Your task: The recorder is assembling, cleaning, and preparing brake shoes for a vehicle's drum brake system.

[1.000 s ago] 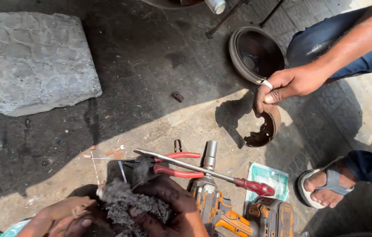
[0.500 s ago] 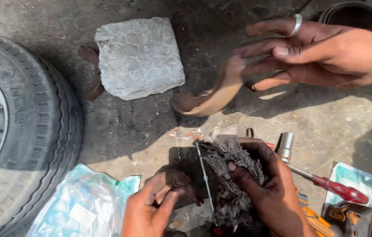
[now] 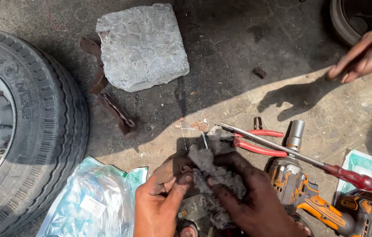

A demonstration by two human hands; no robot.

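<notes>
Since the earlier frame, the other person's hand (image 3: 363, 55) has drawn back to the upper right and the curved brown piece it held is out of view. Our left hand (image 3: 161, 199) and right hand (image 3: 247, 197) are both closed on a grey rag (image 3: 214, 175), low at centre above the ground. We judge it light, limp and greasy, best bunched in the fist. Nearby lie red-handled pliers (image 3: 256, 140), a screwdriver (image 3: 282, 151), a rough stone block (image 3: 142, 46) and a tyre (image 3: 23, 127).

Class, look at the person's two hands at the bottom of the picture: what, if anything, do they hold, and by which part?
Both hold a grimy grey rag: the right hand wraps its lower half, and the left hand pinches its left edge.
</notes>
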